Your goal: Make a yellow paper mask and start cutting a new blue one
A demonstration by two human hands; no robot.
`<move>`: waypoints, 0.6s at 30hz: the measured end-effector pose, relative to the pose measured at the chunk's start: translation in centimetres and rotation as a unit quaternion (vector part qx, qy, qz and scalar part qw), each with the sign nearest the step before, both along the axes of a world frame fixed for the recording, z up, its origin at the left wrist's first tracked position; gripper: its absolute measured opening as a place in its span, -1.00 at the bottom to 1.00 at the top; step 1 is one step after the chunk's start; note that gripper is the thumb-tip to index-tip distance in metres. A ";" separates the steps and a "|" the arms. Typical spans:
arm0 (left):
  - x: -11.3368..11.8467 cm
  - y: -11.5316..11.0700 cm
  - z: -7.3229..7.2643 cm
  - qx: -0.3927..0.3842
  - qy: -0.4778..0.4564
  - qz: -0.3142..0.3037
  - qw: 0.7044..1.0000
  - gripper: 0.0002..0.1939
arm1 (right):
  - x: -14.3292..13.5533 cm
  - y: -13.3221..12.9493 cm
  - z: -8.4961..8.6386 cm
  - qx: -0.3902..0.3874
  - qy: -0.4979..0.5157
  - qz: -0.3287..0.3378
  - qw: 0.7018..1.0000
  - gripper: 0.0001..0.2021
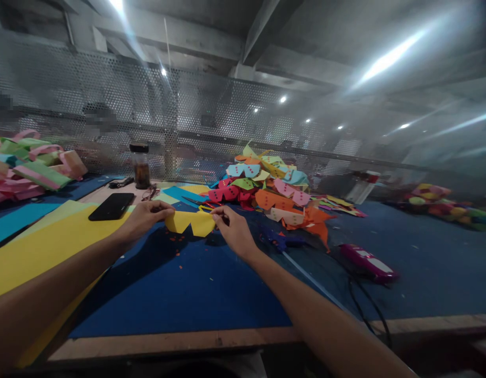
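Observation:
A yellow paper mask (190, 222) with a notch in its lower edge is stretched between my hands above the blue tabletop. My left hand (148, 214) pinches its left end, and my right hand (231, 226) grips the right end between thumb and finger. Just behind the mask lie scissors (195, 201), partly hidden. Small orange paper scraps (178, 239) are scattered on the blue surface (179, 299) below. To the right of my right hand rises a pile of colourful paper masks (266, 184), several dotted with red.
Yellow sheets (38, 247) and a black phone (112, 206) lie left. A lidded jar (141, 165) stands behind. On the right are a blue glue gun (280, 239), its cord and a magenta device (366, 262). Pink and green paper pieces (41, 168) heap far left.

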State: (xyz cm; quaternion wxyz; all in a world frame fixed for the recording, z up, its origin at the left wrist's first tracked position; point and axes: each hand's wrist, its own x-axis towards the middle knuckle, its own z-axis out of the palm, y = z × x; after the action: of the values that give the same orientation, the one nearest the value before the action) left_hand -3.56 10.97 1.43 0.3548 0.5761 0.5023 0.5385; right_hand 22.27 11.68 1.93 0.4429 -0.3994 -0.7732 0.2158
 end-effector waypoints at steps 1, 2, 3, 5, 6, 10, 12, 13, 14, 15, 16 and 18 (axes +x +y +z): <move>0.0 0.0 0.0 -0.001 -0.002 -0.001 1.000 -0.71 | 0.0 0.0 0.0 0.001 -0.001 0.000 1.000 -0.84; 0.0 0.0 0.0 -0.003 -0.003 -0.001 1.000 -0.70 | 0.0 0.0 0.0 0.002 -0.001 -0.001 1.000 -0.83; 0.0 0.0 0.1 -0.005 -0.005 -0.002 1.000 -0.69 | 0.0 0.0 0.0 0.003 -0.002 -0.001 1.000 -0.83; 0.1 -0.1 0.2 -0.007 -0.010 -0.002 1.000 -0.68 | -0.1 0.0 0.0 0.003 -0.005 0.000 1.000 -0.82; 0.1 -0.1 0.3 -0.008 -0.013 -0.001 1.000 -0.67 | -0.1 0.0 0.1 0.004 -0.006 0.001 1.000 -0.82; 0.3 -0.5 0.6 -0.006 -0.023 0.006 1.000 -0.61 | -0.1 -0.2 0.2 0.008 -0.015 0.003 1.000 -0.80; 0.4 -0.6 0.7 -0.007 -0.026 0.009 1.000 -0.60 | -0.2 -0.2 0.3 0.008 -0.020 0.007 1.000 -0.79; 0.4 -0.6 0.8 -0.007 -0.027 0.011 1.000 -0.59 | -0.1 -0.2 0.3 0.005 -0.018 0.012 1.000 -0.79; 0.4 -0.6 0.8 -0.008 -0.028 0.011 1.000 -0.59 | -0.1 -0.2 0.3 -0.001 -0.015 0.018 1.000 -0.79; 0.4 -0.6 0.8 -0.009 -0.029 0.010 0.999 -0.59 | -0.1 -0.2 0.3 -0.008 -0.009 0.025 1.000 -0.78; 0.4 -0.6 0.9 -0.010 -0.030 0.008 0.999 -0.60 | -0.1 -0.2 0.3 -0.016 -0.001 0.033 0.999 -0.78; 0.3 -0.7 1.0 -0.014 -0.031 0.003 0.999 -0.60 | -0.1 -0.1 0.3 -0.030 0.013 0.046 0.998 -0.79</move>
State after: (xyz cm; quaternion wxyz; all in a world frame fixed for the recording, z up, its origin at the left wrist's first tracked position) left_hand -3.22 10.31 2.39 0.3768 0.5527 0.5007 0.5495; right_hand 22.19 11.57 2.20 0.4307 -0.3739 -0.7778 0.2641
